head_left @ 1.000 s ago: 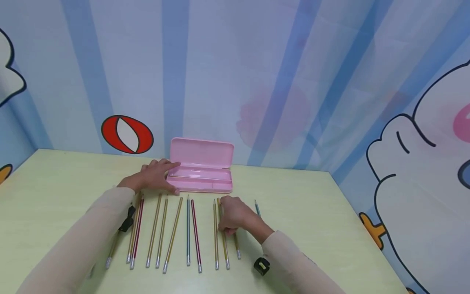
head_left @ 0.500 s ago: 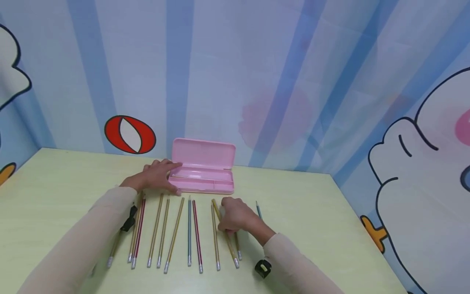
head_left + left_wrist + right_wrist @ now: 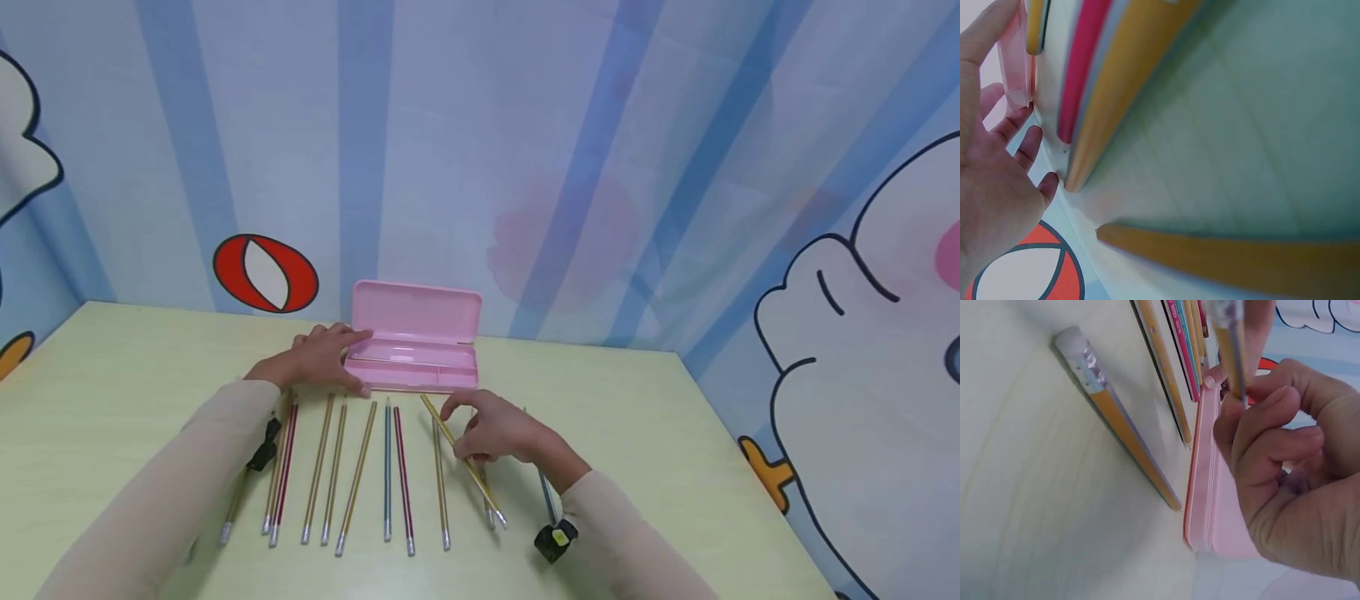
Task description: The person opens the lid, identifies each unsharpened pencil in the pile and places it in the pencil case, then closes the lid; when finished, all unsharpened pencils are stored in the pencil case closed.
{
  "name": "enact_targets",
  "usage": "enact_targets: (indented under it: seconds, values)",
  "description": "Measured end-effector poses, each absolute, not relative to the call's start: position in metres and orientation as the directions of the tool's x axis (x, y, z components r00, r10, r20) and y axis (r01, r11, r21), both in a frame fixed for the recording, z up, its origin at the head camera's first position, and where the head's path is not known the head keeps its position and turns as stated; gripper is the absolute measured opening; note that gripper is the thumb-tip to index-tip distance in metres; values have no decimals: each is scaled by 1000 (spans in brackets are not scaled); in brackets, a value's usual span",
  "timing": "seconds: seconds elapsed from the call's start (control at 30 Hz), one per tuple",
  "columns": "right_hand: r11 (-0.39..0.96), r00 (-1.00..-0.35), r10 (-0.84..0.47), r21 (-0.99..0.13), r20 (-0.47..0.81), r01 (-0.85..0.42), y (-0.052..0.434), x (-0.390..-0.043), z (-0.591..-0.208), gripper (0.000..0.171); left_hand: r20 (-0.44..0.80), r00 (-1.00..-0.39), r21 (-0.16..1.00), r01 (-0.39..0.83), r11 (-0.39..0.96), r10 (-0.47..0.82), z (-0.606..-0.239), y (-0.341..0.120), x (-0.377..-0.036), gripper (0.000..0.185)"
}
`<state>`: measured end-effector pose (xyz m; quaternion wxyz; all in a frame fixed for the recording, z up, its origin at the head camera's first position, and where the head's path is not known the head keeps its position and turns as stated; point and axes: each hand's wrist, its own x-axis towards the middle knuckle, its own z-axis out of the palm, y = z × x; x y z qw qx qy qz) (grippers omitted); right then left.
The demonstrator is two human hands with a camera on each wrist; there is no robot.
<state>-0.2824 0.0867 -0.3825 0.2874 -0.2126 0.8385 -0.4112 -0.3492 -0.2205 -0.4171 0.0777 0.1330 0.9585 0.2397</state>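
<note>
The right hand (image 3: 498, 429) pinches a slim golden-yellow wooden pencil (image 3: 477, 482) between thumb and curled fingers; the pencil slants from just near of the case to its silver-banded eraser end at the near right, where the head view shows it crossing over another yellow pencil (image 3: 490, 518). The left hand (image 3: 322, 362) has its fingers spread and fairly straight, touching the left side of a pale pink rectangular pencil case (image 3: 397, 380). That case stands at the far edge of the pale yellow-green table (image 3: 712, 458), its lid raised against the blue-striped curtain (image 3: 450, 150). Near of it lies a loose row of pencils, eraser ends toward the person: several yellow ones, two dark red pencils (image 3: 403, 483) and a blue-green pencil (image 3: 387, 475). Another blue-green pencil (image 3: 546, 492), at the right, is partly hidden by the right arm.
</note>
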Motion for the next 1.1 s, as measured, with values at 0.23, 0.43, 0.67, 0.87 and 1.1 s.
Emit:
enact_targets:
  seconds: [0.23, 0.43, 0.67, 0.87, 1.1]
  values:
    - [461, -685, -664, -885, -299, -61, 95, -291, -385, 42, -96, -953, 480, 208, 852, 286, -417, -221, -350, 103]
    - [450, -681, -672, -891, -292, -61, 97, -295, -387, 38, -103, -954, 471, 202, 859, 281, -418, -221, -351, 104]
    - [441, -678, -699, -884, -228, -158, 99, -298, -388, 27, -105, -952, 475, 205, 856, 287, -417, -222, -350, 104]
    - [424, -662, -711, -895, -235, -137, 101, -298, -383, 27, -114, -952, 479, 197, 856, 283, -417, -222, -350, 105]
    - [419, -656, -713, -900, -246, -118, 101, -297, -380, 26, -111, -952, 470, 202, 859, 285, -418, -222, -352, 103]
